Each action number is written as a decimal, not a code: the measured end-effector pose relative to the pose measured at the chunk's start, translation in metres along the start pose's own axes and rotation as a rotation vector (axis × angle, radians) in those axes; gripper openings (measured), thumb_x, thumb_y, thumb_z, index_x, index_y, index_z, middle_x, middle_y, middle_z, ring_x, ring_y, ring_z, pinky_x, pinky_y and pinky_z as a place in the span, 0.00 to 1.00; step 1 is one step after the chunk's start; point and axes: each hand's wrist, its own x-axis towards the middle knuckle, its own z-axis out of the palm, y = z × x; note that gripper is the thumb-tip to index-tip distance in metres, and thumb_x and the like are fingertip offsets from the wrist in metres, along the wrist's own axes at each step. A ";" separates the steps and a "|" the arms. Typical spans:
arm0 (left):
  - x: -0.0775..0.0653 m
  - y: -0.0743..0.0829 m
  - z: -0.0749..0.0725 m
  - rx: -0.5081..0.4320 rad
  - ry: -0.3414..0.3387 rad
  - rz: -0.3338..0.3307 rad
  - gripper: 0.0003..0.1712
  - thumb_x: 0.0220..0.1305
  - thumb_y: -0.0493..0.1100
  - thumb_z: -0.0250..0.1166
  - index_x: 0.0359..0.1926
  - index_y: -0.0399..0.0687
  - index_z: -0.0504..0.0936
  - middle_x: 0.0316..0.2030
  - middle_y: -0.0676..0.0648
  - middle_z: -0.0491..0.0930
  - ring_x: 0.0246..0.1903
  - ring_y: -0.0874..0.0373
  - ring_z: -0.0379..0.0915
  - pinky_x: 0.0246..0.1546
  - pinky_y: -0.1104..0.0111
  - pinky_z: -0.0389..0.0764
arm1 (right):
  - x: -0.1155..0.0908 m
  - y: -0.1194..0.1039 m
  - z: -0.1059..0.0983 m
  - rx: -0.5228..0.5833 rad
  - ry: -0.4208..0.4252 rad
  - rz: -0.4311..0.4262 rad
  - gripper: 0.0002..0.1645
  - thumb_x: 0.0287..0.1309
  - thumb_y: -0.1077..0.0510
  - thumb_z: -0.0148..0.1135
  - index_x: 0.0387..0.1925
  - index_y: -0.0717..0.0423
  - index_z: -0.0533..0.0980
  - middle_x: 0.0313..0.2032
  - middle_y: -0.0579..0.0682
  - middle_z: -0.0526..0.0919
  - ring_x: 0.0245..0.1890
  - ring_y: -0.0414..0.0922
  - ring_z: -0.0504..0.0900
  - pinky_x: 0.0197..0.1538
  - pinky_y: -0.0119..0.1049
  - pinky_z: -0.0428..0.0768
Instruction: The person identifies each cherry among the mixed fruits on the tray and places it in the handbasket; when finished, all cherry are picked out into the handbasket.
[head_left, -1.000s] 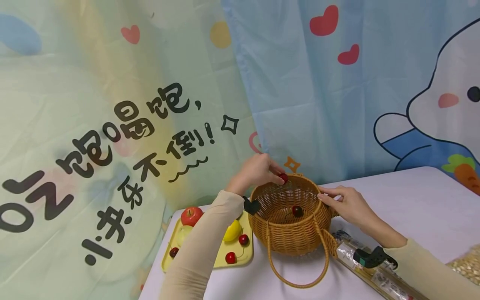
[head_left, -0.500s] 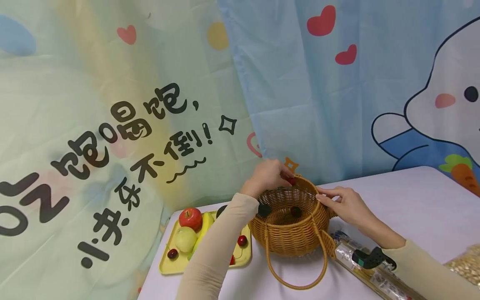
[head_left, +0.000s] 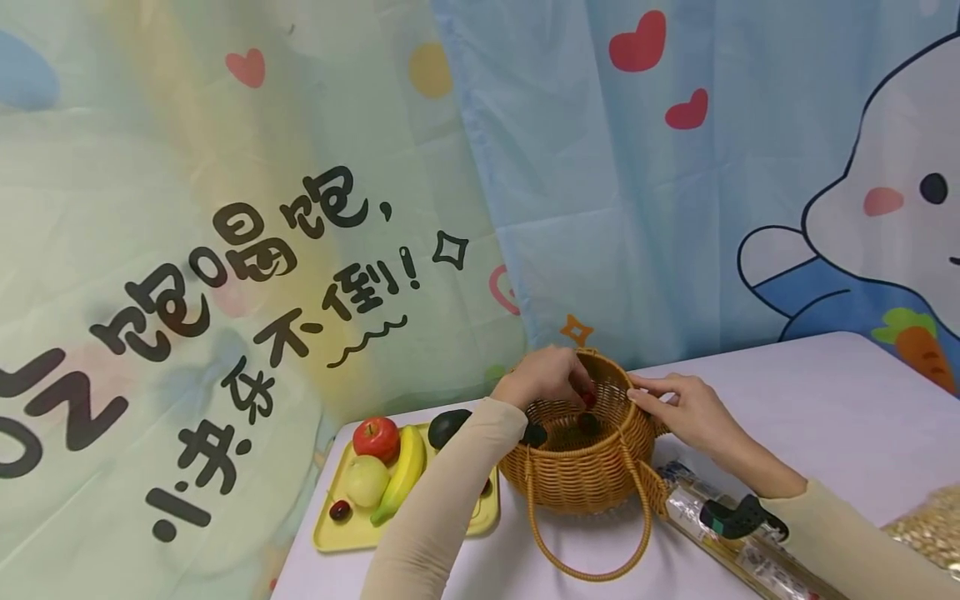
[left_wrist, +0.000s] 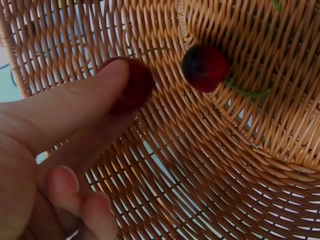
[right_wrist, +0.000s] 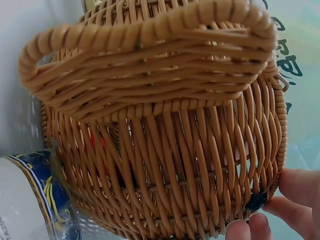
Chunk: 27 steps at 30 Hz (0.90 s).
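Observation:
A round wicker basket (head_left: 581,483) with a looped handle stands on the table. My left hand (head_left: 546,379) reaches in past its rim, a red cherry (left_wrist: 140,87) pinched between thumb and finger. In the left wrist view a second dark-red cherry (left_wrist: 206,68) with a green stem lies inside, on the woven wall and base. My right hand (head_left: 690,408) grips the right side of the rim between thumb and fingers. From the right wrist, its fingertips (right_wrist: 295,200) show at the rim, beside a wing-shaped woven piece (right_wrist: 150,75).
Left of the basket, a yellow tray (head_left: 337,543) carries an apple (head_left: 376,439), a pale green round fruit (head_left: 367,481), a banana (head_left: 403,473), a dark fruit (head_left: 448,427) and a cherry (head_left: 341,510). Clear-wrapped packages (head_left: 742,533) and a grain bag (head_left: 930,525) lie at right.
My left hand has moved right and down into the basket with the cherry, from above the rim. My right hand has stayed on the rim.

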 end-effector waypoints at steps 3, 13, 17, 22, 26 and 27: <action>0.000 0.000 0.003 0.029 -0.007 -0.037 0.12 0.58 0.47 0.78 0.44 0.63 0.93 0.42 0.61 0.90 0.42 0.65 0.85 0.39 0.72 0.83 | 0.000 -0.001 0.000 -0.002 0.001 0.002 0.31 0.72 0.42 0.60 0.67 0.56 0.76 0.59 0.68 0.80 0.27 0.43 0.80 0.24 0.35 0.75; -0.001 -0.002 0.008 0.044 -0.004 -0.086 0.09 0.57 0.48 0.79 0.40 0.66 0.93 0.44 0.62 0.89 0.42 0.64 0.84 0.39 0.70 0.83 | 0.000 -0.001 0.000 -0.013 0.004 0.009 0.32 0.72 0.40 0.60 0.67 0.55 0.76 0.59 0.68 0.80 0.23 0.42 0.75 0.21 0.35 0.69; -0.001 -0.002 0.010 0.044 -0.008 -0.097 0.10 0.57 0.49 0.79 0.41 0.68 0.93 0.47 0.62 0.88 0.43 0.64 0.83 0.39 0.71 0.83 | 0.000 0.000 0.001 -0.016 0.009 0.010 0.32 0.72 0.40 0.60 0.67 0.55 0.76 0.58 0.68 0.80 0.23 0.42 0.76 0.21 0.35 0.69; 0.000 -0.003 0.010 0.014 -0.021 -0.084 0.11 0.58 0.49 0.78 0.43 0.67 0.92 0.48 0.61 0.88 0.42 0.66 0.84 0.38 0.72 0.83 | 0.000 0.000 0.001 -0.003 0.009 0.008 0.32 0.72 0.41 0.60 0.67 0.55 0.76 0.59 0.68 0.80 0.25 0.44 0.78 0.22 0.35 0.71; 0.001 -0.004 0.011 -0.010 -0.028 -0.094 0.13 0.57 0.49 0.78 0.45 0.66 0.92 0.46 0.63 0.89 0.41 0.67 0.84 0.39 0.72 0.83 | -0.001 0.000 0.000 0.014 -0.001 0.005 0.32 0.72 0.41 0.60 0.67 0.55 0.76 0.60 0.68 0.79 0.27 0.45 0.80 0.24 0.35 0.74; 0.001 -0.004 0.011 -0.014 -0.028 -0.098 0.13 0.57 0.50 0.79 0.45 0.66 0.92 0.45 0.63 0.89 0.41 0.67 0.84 0.40 0.71 0.83 | -0.001 0.000 0.000 0.016 -0.002 0.005 0.32 0.72 0.41 0.60 0.67 0.55 0.76 0.60 0.68 0.79 0.27 0.45 0.80 0.25 0.35 0.75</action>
